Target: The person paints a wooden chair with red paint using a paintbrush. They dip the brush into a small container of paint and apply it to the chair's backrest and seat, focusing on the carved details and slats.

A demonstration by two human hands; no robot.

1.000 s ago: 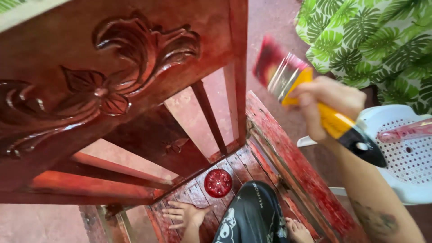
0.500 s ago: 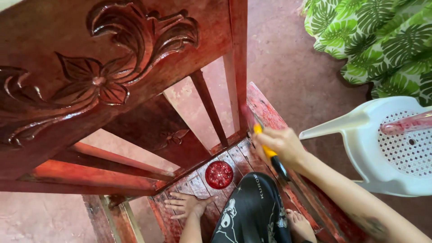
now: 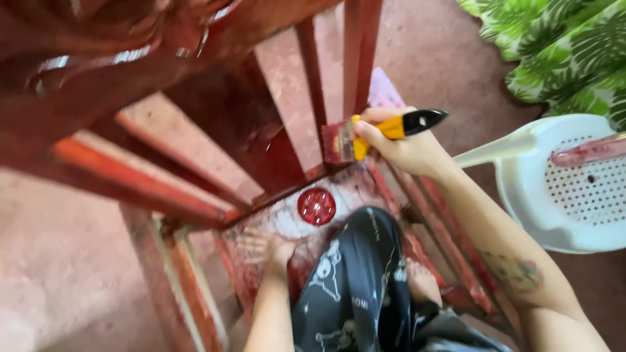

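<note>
Right hand [image 3: 401, 146] gripping paintbrush [image 3: 365, 135], now swung up onto upright slat [image 3: 312, 78]; left hand [image 3: 264, 248] flat, open on seat boards [image 3: 345, 189], staining moving on

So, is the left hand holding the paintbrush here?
No, the paintbrush with the yellow and black handle is gripped in the right hand, while the left hand rests flat on the red wooden slats.

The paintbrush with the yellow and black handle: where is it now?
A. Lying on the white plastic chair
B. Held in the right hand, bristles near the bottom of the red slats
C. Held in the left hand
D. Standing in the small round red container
B: the right hand grips the paintbrush, whose bristles sit by the lower end of the red slats.
</note>
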